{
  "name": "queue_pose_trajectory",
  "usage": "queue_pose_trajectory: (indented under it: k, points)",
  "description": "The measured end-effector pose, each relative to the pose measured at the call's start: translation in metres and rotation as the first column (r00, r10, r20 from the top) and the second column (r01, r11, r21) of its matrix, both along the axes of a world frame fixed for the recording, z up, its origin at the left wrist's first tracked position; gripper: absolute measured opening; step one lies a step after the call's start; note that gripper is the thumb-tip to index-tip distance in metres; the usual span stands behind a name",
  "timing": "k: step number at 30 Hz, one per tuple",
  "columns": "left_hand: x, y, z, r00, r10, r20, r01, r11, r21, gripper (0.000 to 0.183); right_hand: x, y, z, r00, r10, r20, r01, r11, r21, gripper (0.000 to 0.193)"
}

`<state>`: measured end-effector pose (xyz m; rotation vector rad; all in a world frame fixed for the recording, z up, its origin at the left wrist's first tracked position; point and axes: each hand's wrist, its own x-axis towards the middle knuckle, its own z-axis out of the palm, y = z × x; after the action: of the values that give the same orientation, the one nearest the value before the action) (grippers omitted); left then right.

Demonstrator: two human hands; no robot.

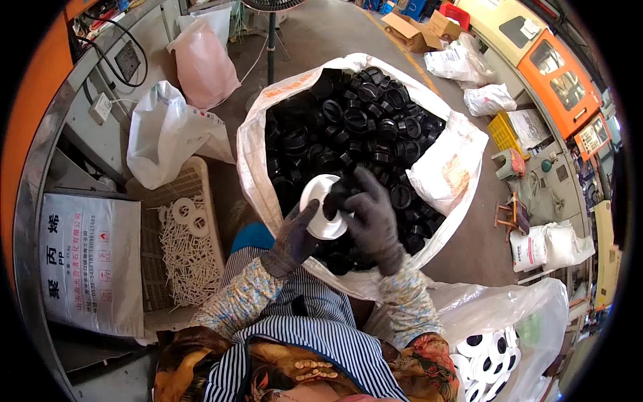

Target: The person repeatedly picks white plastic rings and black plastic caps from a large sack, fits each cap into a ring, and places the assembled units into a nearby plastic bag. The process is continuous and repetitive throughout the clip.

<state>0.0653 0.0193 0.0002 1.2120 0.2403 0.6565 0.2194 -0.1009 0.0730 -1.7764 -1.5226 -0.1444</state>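
Note:
My left hand [293, 242], in a dark grey glove, grips the lower left rim of a round white flanged ring [326, 229]. At the ring's centre, my right hand [372, 220], also gloved, has its fingers closed on a black ribbed cap [341, 193]. The cap overlaps the ring's hole; whether it is seated there I cannot tell. Both hands are above a large white woven sack [252, 149] heaped with black caps [355, 120]. At the lower right, a clear plastic bag [536, 315] holds white discs with black centres [487, 365].
A basket [209, 224] of thin white sprues [187, 268] stands at the left, beside a printed white bag [94, 261]. A folded white sack [442, 167] lies over the big sack's right edge. Farther off are a fan stand [271, 50], a small stool [514, 214] and an orange machine [559, 74].

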Motion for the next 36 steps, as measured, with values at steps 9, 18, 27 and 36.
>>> queue_pose_trajectory:
  k: [9, 18, 27, 36]
  points:
    - [-0.029, -0.004, 0.011, 0.981, 0.145, 0.131, -0.186, 0.498, 0.847, 0.063, -0.042, -0.025, 0.016, 0.998, -0.043, 0.052, 0.052, 0.984, -0.171, 0.063]
    - [-0.044, -0.008, 0.030, 0.990, 0.113, 0.080, -0.126, 0.491, 0.862, 0.068, -0.046, -0.028, 0.017, 0.975, 0.099, 0.200, -0.050, 0.970, -0.236, 0.080]
    - [-0.040, -0.008, 0.043, 0.995, 0.081, 0.052, -0.080, 0.399, 0.914, 0.055, -0.044, -0.026, 0.011, 0.942, 0.100, 0.320, -0.038, 0.980, -0.194, 0.077]
    - [-0.013, -0.045, 0.022, 0.976, -0.216, 0.037, 0.218, 0.945, -0.246, 0.055, -0.054, -0.037, -0.045, 0.554, -0.111, -0.825, 0.132, 0.990, -0.045, 0.049]
